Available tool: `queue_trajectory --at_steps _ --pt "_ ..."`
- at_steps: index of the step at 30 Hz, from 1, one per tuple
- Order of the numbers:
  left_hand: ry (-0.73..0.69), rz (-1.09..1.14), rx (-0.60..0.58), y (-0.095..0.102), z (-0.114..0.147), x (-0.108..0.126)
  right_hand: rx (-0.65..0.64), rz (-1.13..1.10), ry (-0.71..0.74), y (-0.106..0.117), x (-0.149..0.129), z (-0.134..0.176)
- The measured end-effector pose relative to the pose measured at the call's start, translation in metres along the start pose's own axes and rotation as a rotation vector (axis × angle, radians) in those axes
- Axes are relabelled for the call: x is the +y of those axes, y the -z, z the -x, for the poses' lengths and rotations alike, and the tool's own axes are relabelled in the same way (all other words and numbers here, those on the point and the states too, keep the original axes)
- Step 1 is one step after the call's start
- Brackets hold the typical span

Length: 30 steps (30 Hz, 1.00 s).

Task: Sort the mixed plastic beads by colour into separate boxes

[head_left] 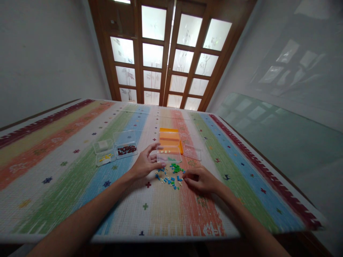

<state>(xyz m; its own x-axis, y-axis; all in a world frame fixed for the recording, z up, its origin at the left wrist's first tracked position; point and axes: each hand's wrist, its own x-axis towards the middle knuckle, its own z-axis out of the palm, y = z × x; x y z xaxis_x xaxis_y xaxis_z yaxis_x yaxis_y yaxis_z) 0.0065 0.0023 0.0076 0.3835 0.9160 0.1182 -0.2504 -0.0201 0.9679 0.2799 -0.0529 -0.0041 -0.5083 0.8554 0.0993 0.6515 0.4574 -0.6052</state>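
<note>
My left hand (pixel 146 162) grips the left end of a clear plastic box (pixel 175 157), thumb along the near edge and fingers behind. A few pale and green bits show inside the box. Just in front of it, a loose pile of tiny building bricks (pixel 171 180) in blue, green and cream is spread on the tablecloth. At the pile's right edge my right hand (pixel 199 179) is closed, thumb and fingertips pinched together by the bricks. Whatever is between those fingertips is too small to make out.
Behind the clear box lies an orange box (pixel 169 130), with a clear lid (pixel 192 152) to its right. On the left stand an open clear box of dark red-brown pieces (pixel 127 149) and another with yellow pieces (pixel 106 157). A striped tablecloth (pixel 128 210) covers the table.
</note>
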Motion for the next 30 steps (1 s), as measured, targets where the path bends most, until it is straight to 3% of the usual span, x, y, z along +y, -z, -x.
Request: queue_trajectory --at_steps 15,25,30 --pt "0.022 -0.015 -0.020 0.001 0.000 -0.006 0.006 -0.002 -0.024 -0.001 0.004 0.001" --pt "0.005 -0.020 -0.035 0.001 0.001 -0.011 0.302 0.011 0.049 0.032 -0.025 -0.025" --pt "0.019 0.008 -0.042 -0.001 0.001 -0.010 0.294 0.154 0.075 0.038 -0.032 -0.053"
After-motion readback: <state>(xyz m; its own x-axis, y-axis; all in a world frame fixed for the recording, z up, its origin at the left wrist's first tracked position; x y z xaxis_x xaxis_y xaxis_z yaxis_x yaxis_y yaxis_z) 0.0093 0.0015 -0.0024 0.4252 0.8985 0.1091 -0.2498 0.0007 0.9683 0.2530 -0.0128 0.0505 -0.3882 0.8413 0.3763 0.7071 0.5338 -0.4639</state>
